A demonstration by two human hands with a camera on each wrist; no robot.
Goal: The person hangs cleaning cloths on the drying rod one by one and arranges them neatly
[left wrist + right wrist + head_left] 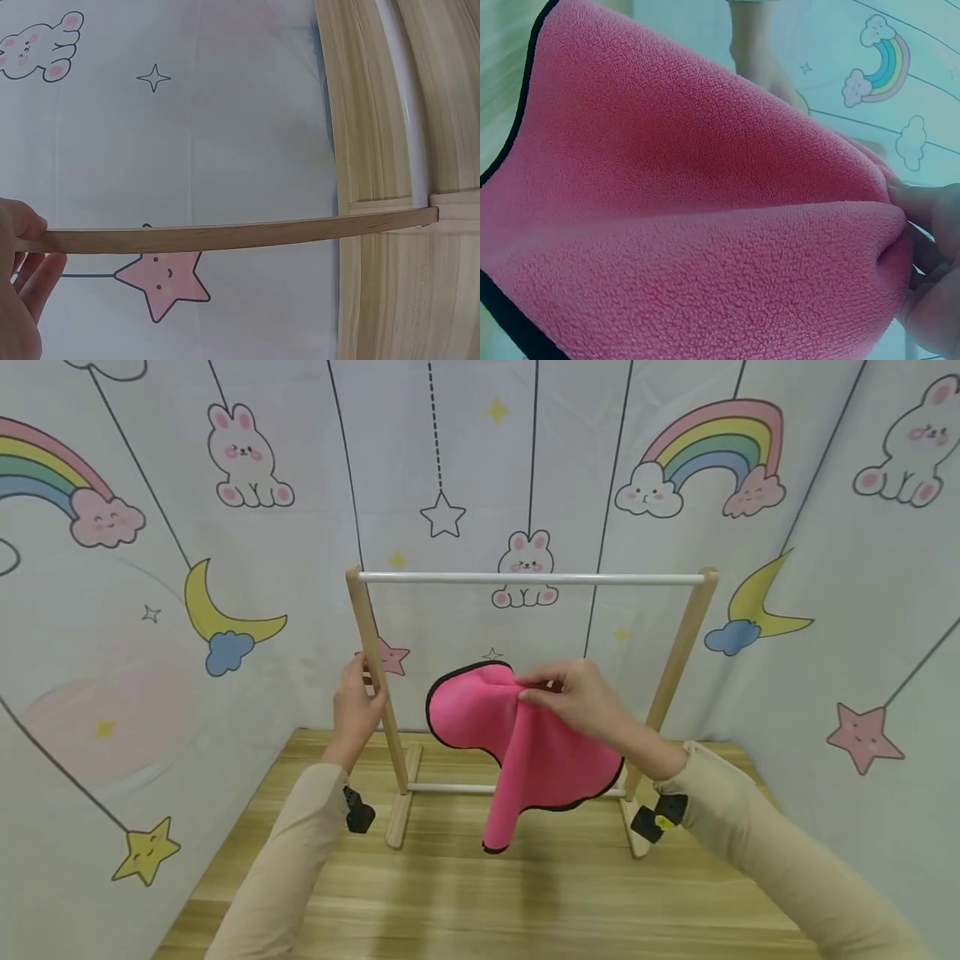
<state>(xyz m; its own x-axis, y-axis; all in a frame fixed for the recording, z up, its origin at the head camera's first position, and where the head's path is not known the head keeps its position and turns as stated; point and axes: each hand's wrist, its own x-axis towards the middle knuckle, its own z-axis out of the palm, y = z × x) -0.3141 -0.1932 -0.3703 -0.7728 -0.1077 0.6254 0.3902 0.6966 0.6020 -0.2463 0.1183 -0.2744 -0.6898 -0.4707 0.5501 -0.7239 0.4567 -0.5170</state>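
My right hand (581,700) pinches a pink fleecy cloth (551,756) with black edging between thumb and fingers. Gathered at the pinch, the cloth hangs in folds in front of the rack's lower white bar (450,788). Its plush pile (697,165) fills most of the right wrist view. On the left, my left hand (356,706) grips the left wooden post (367,627) of a small rack. In the left wrist view, the thumb and fingers of the left hand (26,262) hold the post (225,236) from both sides.
A white top rail (532,579) joins the left post to the right wooden post (686,643). The rack's feet (397,831) stand on a wood-grain table (480,910). Behind and at both sides hangs a white curtain (300,560) printed with rabbits, moons, stars and rainbows.
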